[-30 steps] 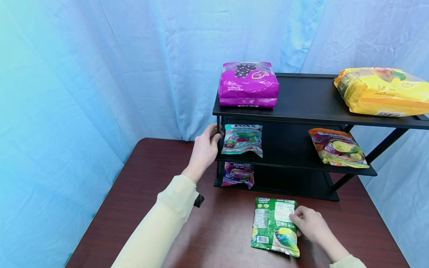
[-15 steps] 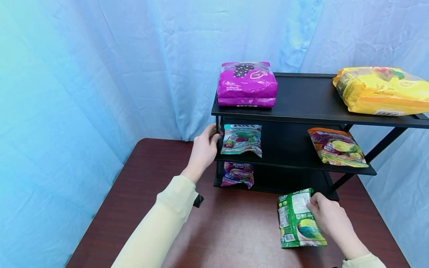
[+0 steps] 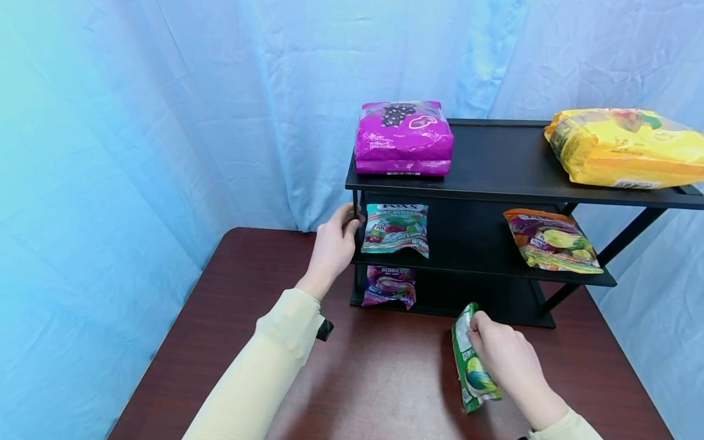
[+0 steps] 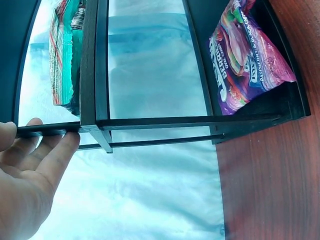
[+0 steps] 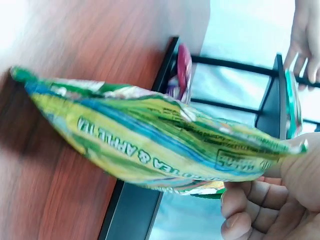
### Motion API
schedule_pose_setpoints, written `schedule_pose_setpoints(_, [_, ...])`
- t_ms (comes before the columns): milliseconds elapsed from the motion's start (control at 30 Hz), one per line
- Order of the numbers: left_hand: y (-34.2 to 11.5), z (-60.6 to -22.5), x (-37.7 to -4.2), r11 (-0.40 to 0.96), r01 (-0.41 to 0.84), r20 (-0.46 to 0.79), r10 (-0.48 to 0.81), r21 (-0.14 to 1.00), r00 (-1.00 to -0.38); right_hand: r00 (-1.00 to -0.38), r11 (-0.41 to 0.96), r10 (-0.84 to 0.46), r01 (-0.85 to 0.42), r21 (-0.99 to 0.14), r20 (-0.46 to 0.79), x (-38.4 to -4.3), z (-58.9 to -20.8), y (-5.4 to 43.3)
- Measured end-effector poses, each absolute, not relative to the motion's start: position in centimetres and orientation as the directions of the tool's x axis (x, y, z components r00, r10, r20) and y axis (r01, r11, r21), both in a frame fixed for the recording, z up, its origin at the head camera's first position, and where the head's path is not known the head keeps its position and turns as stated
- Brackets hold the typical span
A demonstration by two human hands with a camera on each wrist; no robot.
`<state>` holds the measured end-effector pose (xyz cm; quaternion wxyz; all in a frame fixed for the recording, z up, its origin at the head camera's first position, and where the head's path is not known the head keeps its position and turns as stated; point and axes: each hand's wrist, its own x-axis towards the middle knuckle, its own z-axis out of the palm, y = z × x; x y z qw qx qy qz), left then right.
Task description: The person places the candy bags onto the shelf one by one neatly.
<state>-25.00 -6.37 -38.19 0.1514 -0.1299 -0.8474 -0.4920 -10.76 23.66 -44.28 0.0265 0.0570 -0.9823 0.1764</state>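
Note:
My left hand (image 3: 333, 244) holds the left upright post of a black three-tier shelf (image 3: 473, 263), thumb on one side and fingers on the other in the left wrist view. Between thumb and fingers, my right hand (image 3: 508, 360) pinches the edge of a green candy bag (image 3: 471, 360). It hangs tilted above the table, in front of the bottom tier. In the right wrist view the bag (image 5: 150, 140) is seen edge-on, its lettering reading tea and apple tea. Close to my left hand, a teal mint candy bag (image 3: 395, 229) leans on the middle tier.
A purple berries bag (image 3: 389, 286) stands at the bottom tier's left. An orange and purple bag (image 3: 552, 240) lies at the middle tier's right. On top sit a magenta bag (image 3: 404, 140) and a yellow bag (image 3: 627, 150). Blue curtains (image 3: 165, 122) surround the brown table (image 3: 264, 269).
The green candy bag was lifted off the table by my right hand, moved right, then came back left while turning edge-on. My left hand stays on the post.

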Motion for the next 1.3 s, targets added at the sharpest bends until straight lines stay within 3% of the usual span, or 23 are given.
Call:
schedule_pose_setpoints(200, [-6.3, -38.1, -25.0, 0.486, 0.375, 0.390, 0.075, 0.789, -0.918, -0.978, 0.915, -0.173, -0.204, -0.348, 0.119, -11.0, -44.9, 21.4])
schedule_pose_setpoints(433, [-6.3, -38.0, -25.0, 0.478, 0.381, 0.393, 0.080, 0.792, -0.916, -0.971, 0.888, -0.224, -0.239, -0.392, 0.083, -11.1, -46.6, 19.5])
schedule_pose_setpoints(667, [-6.3, -38.0, -24.9, 0.478, 0.388, 0.401, 0.079, 0.788, -0.913, -0.932, 0.889, -0.303, -0.352, -0.292, 0.198, -10.8, -49.3, 18.3])
schedule_pose_setpoints(1300, [-6.5, -38.2, -24.9, 0.477, 0.391, 0.406, 0.077, 0.787, -0.911, -0.886, 0.880, -0.392, -0.440, -0.178, 0.248, -10.5, -53.2, 17.8])
